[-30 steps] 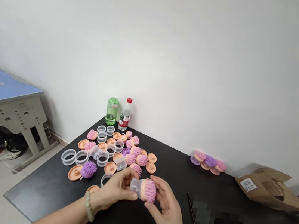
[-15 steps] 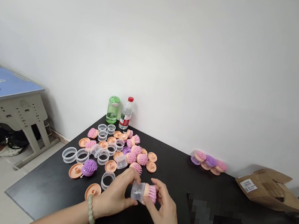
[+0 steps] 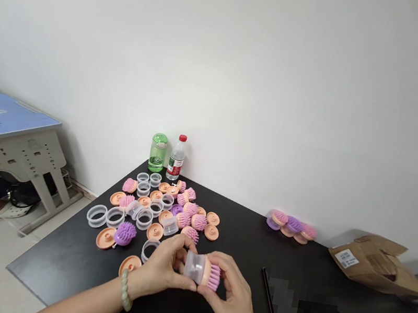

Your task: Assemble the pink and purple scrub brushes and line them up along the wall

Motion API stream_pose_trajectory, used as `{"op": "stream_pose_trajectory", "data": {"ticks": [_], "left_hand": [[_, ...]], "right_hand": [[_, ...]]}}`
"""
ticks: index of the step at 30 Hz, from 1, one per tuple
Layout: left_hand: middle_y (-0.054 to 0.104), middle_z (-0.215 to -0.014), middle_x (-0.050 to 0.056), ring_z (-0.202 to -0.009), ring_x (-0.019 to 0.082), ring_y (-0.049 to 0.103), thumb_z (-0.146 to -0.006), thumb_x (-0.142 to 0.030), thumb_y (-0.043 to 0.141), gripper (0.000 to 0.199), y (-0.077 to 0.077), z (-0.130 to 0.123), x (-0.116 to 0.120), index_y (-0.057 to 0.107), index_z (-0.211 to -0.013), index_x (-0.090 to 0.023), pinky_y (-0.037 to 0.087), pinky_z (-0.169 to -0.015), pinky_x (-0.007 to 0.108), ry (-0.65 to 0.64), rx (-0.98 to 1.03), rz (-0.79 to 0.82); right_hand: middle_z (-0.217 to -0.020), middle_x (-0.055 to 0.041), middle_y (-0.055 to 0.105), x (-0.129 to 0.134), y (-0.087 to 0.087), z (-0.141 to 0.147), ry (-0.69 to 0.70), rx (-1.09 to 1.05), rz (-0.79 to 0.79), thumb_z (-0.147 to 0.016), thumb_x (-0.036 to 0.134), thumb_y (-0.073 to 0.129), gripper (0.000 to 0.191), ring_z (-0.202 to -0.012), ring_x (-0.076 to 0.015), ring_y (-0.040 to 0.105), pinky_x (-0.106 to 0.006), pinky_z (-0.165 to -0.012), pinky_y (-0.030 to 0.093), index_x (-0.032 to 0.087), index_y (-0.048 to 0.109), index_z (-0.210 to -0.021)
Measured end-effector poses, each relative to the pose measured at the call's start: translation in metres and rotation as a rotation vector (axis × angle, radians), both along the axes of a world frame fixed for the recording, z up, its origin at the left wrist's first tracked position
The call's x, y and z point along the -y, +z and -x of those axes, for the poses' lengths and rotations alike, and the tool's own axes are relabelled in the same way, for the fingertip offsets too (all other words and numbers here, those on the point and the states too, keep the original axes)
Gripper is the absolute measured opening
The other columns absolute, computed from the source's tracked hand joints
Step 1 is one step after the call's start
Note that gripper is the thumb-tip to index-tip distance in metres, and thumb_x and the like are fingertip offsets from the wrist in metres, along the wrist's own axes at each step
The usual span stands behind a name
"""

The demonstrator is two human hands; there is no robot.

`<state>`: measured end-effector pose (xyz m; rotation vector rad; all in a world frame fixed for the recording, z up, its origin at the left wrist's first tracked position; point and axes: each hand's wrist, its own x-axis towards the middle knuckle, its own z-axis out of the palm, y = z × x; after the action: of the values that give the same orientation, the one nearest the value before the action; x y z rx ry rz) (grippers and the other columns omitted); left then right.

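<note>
My left hand [image 3: 166, 265], with a beaded bracelet at the wrist, grips a clear plastic cup-like ring [image 3: 194, 267]. My right hand [image 3: 231, 293] holds a round brush head [image 3: 211, 275] with pink bristles and a peach base. The ring and the brush head meet end to end, lying sideways above the table. Left of my hands lie several peach discs [image 3: 155, 231], several clear rings [image 3: 97, 216] and more pink brush heads [image 3: 198, 222]. A purple brush head [image 3: 125, 234] leans against a peach disc near my left forearm.
A green bottle [image 3: 157, 154] and a red-capped water bottle [image 3: 176, 159] stand by the wall. Three brushes with bases [image 3: 294, 225] sit in a row at the back right. A brown paper bag [image 3: 377, 262] lies farther right. A blue-topped desk [image 3: 20, 118] stands at left.
My right hand has closed farther round the brush head, its fingers now nearer the clear ring. The ring and brush head have shifted slightly right. The loose parts have not moved.
</note>
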<state>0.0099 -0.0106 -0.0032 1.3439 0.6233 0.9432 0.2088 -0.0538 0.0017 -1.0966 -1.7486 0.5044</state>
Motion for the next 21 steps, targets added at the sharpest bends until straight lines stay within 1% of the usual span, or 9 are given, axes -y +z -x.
{"op": "stream_pose_trajectory", "data": {"ticks": [2,4,7,10,13,15,17,19,21], "left_hand": [[0.059,-0.072,-0.003,-0.059,0.010,0.056,-0.057,-0.034,0.095,0.059,-0.002,0.000,-0.001,0.052,-0.095,-0.018,0.043,-0.051,0.018,-0.037,0.020,0.067],[0.062,-0.068,-0.002,-0.054,0.012,0.060,-0.059,-0.042,0.093,0.060,-0.006,-0.001,-0.001,0.050,-0.094,-0.018,0.044,-0.046,0.018,-0.090,0.052,0.133],[0.065,-0.061,0.000,-0.046,0.013,0.061,-0.067,-0.053,0.086,0.058,-0.009,-0.002,-0.001,0.049,-0.094,-0.017,0.043,-0.038,0.017,-0.154,0.080,0.193],[0.062,-0.062,-0.001,-0.045,0.011,0.058,-0.074,-0.053,0.081,0.052,-0.009,-0.002,-0.001,0.051,-0.096,-0.017,0.039,-0.037,0.015,-0.156,0.098,0.196],[0.060,-0.080,0.000,-0.063,0.011,0.057,-0.065,-0.042,0.091,0.054,-0.007,-0.001,0.000,0.057,-0.100,-0.018,0.044,-0.051,0.018,-0.108,0.124,0.101],[0.056,-0.097,0.004,-0.082,0.015,0.055,-0.062,-0.037,0.093,0.050,-0.004,0.000,0.000,0.063,-0.099,-0.020,0.049,-0.069,0.024,-0.070,0.126,-0.037],[0.051,-0.110,0.007,-0.100,0.020,0.051,-0.065,-0.037,0.092,0.043,-0.001,0.000,0.000,0.068,-0.097,-0.021,0.048,-0.083,0.030,-0.064,0.137,-0.138],[0.048,-0.115,0.007,-0.107,0.023,0.048,-0.065,-0.039,0.091,0.047,0.003,0.001,0.000,0.069,-0.104,-0.023,0.045,-0.088,0.033,-0.097,0.181,-0.121],[0.048,-0.117,0.007,-0.107,0.023,0.049,-0.067,-0.048,0.088,0.059,0.005,0.002,0.001,0.065,-0.117,-0.026,0.044,-0.088,0.033,-0.123,0.238,-0.022]], "right_hand": [[-0.108,-0.0068,0.070,0.001,0.002,-0.001,0.028,0.027,-0.049,-0.081,0.031,0.079,0.028,-0.100,-0.0253,0.070,-0.032,-0.085,0.059,0.028,0.068,-0.107],[-0.110,-0.0069,0.070,0.002,0.004,-0.001,0.056,0.056,-0.097,-0.082,0.028,0.078,0.027,-0.100,-0.0250,0.070,-0.032,-0.085,0.059,0.028,0.068,-0.107],[-0.110,-0.0075,0.071,0.003,0.006,-0.001,0.080,0.083,-0.142,-0.084,0.027,0.076,0.024,-0.101,-0.0259,0.070,-0.033,-0.085,0.059,0.029,0.068,-0.107],[-0.108,-0.0082,0.071,0.003,0.006,0.000,0.044,0.090,-0.143,-0.083,0.033,0.077,0.026,-0.098,-0.0268,0.071,-0.033,-0.083,0.060,0.028,0.068,-0.108],[-0.101,-0.0068,0.072,0.002,0.003,0.001,-0.045,0.084,-0.097,-0.082,0.036,0.077,0.030,-0.091,-0.0255,0.072,-0.031,-0.078,0.060,0.027,0.067,-0.108],[-0.093,-0.0047,0.073,0.002,0.000,0.002,-0.077,0.069,-0.032,-0.083,0.035,0.074,0.024,-0.082,-0.0232,0.072,-0.029,-0.073,0.060,0.026,0.067,-0.104],[-0.087,-0.0031,0.073,0.001,-0.002,0.003,-0.072,0.031,0.038,-0.084,0.035,0.070,0.019,-0.073,-0.0207,0.072,-0.026,-0.067,0.060,0.024,0.068,-0.100],[-0.087,-0.0029,0.073,0.001,-0.003,0.005,-0.061,-0.021,0.075,-0.085,0.035,0.069,0.019,-0.072,-0.0194,0.072,-0.025,-0.065,0.060,0.023,0.067,-0.101],[-0.090,-0.0037,0.072,0.002,-0.004,0.006,-0.064,-0.065,0.057,-0.085,0.035,0.070,0.022,-0.076,-0.0196,0.072,-0.024,-0.066,0.060,0.023,0.067,-0.104]]}}
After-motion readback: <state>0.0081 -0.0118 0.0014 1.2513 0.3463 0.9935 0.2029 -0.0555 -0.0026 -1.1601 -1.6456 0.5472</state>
